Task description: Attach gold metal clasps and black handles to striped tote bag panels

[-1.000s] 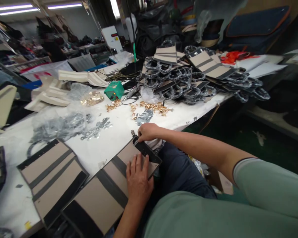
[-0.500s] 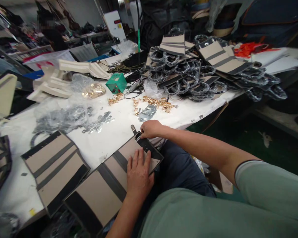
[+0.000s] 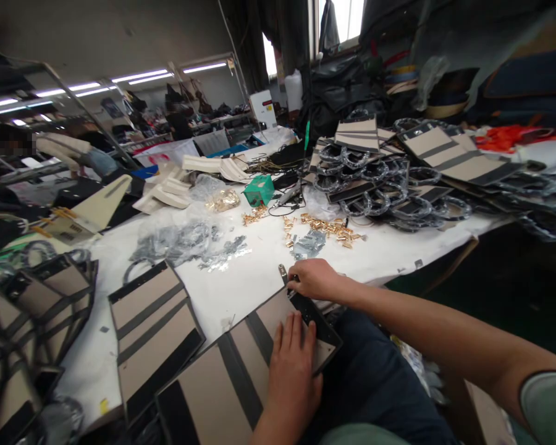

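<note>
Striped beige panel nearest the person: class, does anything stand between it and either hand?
Nothing visible does: the left hand lies directly on the striped beige panel, and the right hand is at its black end strip.

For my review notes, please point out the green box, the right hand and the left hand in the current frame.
Green box [image 3: 258, 190]: head view, on its front side.
Right hand [image 3: 315, 279]: head view, on the back of the hand.
Left hand [image 3: 293, 369]: head view, on the back of the hand.

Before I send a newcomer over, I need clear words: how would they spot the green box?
On the white table, find the big heap of panels. The box sits left of it, behind loose gold pieces, the only green block there.
</note>
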Motion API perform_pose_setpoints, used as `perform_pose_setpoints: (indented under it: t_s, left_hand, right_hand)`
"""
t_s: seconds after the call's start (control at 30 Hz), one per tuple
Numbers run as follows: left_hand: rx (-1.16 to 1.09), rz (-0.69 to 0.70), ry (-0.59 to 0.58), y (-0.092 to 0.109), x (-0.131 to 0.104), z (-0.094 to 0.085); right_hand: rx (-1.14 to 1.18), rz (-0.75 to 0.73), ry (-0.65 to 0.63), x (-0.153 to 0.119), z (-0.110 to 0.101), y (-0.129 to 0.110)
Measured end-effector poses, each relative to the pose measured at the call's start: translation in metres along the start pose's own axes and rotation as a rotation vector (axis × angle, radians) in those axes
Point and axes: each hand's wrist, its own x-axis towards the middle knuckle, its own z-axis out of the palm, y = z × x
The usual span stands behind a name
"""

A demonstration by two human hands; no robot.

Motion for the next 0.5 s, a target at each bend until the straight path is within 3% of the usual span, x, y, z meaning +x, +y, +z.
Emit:
perform_pose_setpoints:
  t_s: [0.17, 0.27, 0.33, 0.37, 0.43, 0.5]
  left_hand:
    - [-0.046, 0.022, 0.004, -0.01, -0.003, 0.012]
    - [0.018, 0.062, 0.082, -0.008, -0.007, 0.029]
    - [0.119, 0.083, 0.179, 0.0, -0.004, 0.047]
    - [0.168, 0.018, 0.212, 0.004, 0.0, 0.057]
    - [0.25, -0.113, 0.235, 0.008, 0.013, 0.077]
    - [0.284, -0.132, 0.231, 0.008, 0.026, 0.092]
  right_hand:
    - [-0.013, 0.059, -0.037, 0.092, 0.003, -0.019]
    - [-0.027, 0.053, -0.037, 0.143, 0.013, -0.038]
    - [-0.042, 0.05, -0.043, 0.164, 0.022, -0.05]
    - [-0.05, 0.053, -0.049, 0.173, 0.028, -0.053]
    - [-0.064, 0.051, -0.07, 0.187, 0.039, -0.054]
    - [-0.064, 0.034, -0.084, 0.199, 0.05, -0.05]
